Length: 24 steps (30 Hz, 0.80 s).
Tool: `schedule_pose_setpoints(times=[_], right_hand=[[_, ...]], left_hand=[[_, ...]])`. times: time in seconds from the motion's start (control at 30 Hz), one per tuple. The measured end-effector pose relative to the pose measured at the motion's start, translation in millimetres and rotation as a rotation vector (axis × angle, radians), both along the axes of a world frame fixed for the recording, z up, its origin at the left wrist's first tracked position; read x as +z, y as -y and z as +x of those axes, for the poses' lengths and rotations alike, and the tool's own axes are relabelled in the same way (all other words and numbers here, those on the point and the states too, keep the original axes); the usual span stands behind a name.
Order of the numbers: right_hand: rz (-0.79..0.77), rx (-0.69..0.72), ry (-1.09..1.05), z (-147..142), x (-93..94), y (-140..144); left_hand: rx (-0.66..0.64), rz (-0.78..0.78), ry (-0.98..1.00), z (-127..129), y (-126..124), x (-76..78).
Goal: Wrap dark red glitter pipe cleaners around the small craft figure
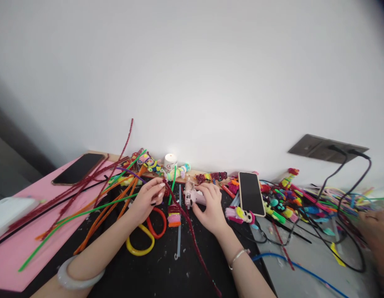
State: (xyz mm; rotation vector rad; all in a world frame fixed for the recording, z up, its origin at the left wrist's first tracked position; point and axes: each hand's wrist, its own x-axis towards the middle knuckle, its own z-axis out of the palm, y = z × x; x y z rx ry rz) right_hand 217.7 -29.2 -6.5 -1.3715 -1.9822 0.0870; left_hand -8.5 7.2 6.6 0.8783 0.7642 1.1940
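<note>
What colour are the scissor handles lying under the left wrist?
The scissors have one yellow handle and one red-orange handle, seen in the head view.

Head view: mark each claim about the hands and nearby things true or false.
1. The right hand rests on a pale glue gun. True.
2. The left hand pinches a green pipe cleaner. False: it pinches the end of a dark red pipe cleaner.
3. A phone lies right of the right hand. True.
4. The scissors have blue handles. False: yellow and orange.
</note>
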Motion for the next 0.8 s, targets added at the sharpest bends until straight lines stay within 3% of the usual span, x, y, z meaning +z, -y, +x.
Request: schedule_pose_setpoints(times=[0.13, 0.27, 0.47, 0.67, 0.8], right_hand=[[0.022, 0.169, -0.070, -8, -1.5, 2], [0.039, 0.269, -0.142, -14, -5.7, 5], [-0.101, 0.145, -0.364, -20, -4.8, 13], [-0.309, 0.129, -0.596, -28, -7.6, 11], [-0.369, 0.099, -0.698, -29, -10.0, 7]], left_hand=[[0.004, -0.048, 0.073, 5, 3, -2.4], [-0.015, 0.010, -0.050, 13, 8, -6.6], [-0.066, 0.156, -0.325, 15, 13, -7.6], [-0.056, 0.167, -0.313, 14, 11, -10.2], [-0.028, 0.143, -0.263, 15, 10, -11.0]])
